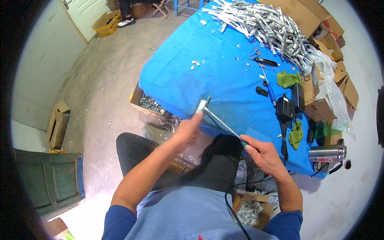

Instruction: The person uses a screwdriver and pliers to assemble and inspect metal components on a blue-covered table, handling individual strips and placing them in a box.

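Over the near edge of the blue cloth-covered table, my left hand is closed on a small white plastic part. A thin grey-green strip stands up at the part's far end. My right hand grips a screwdriver by its green handle. Its long metal shaft slants up to the left, and the tip meets the white part; whether it is inside or only touching, I cannot tell. My left fingertips partly hide the part's lower end.
A big heap of white and grey parts covers the far right. Nearer lie a blue-handled screwdriver, a black power adapter, green cloths and a steel flask. An open box of parts stands below the table's left edge.
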`<state>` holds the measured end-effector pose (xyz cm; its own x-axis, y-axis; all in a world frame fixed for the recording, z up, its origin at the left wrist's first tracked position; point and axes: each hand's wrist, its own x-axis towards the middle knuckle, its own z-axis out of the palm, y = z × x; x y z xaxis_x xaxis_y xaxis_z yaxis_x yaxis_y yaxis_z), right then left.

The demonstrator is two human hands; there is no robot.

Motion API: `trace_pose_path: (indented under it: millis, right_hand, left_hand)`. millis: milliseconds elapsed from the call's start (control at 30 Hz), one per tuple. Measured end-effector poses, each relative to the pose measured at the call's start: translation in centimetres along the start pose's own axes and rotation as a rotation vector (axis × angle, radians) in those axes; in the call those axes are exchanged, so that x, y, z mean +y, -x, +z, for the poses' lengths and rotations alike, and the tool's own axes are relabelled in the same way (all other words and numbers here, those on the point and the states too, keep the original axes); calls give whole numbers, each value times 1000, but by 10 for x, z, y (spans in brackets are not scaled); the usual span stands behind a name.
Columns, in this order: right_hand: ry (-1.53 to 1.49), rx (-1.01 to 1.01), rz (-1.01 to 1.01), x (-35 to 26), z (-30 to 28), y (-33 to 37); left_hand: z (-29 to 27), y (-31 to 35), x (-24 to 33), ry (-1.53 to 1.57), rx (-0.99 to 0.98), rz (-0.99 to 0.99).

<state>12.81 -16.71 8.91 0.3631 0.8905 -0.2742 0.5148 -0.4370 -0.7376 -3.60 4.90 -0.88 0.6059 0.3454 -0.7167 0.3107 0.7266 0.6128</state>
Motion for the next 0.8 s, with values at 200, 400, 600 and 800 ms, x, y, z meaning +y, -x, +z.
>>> trace_pose_path:
  millis: [200,400,600,800]
  right_hand:
    - [52,74,-103,7,2,-4]
    - [82,78,-177,6,0,-3]
    - [143,88,-163,8,5,-3]
    - [239,9,-77,-6,-9,-10]
  left_hand:
    - [0,1,0,24,-40,7]
    - [2,1,-2,-2,-23,27]
    - [4,-1,-5,-34,-10,11]
    - [12,-9,-5,-105,69,61]
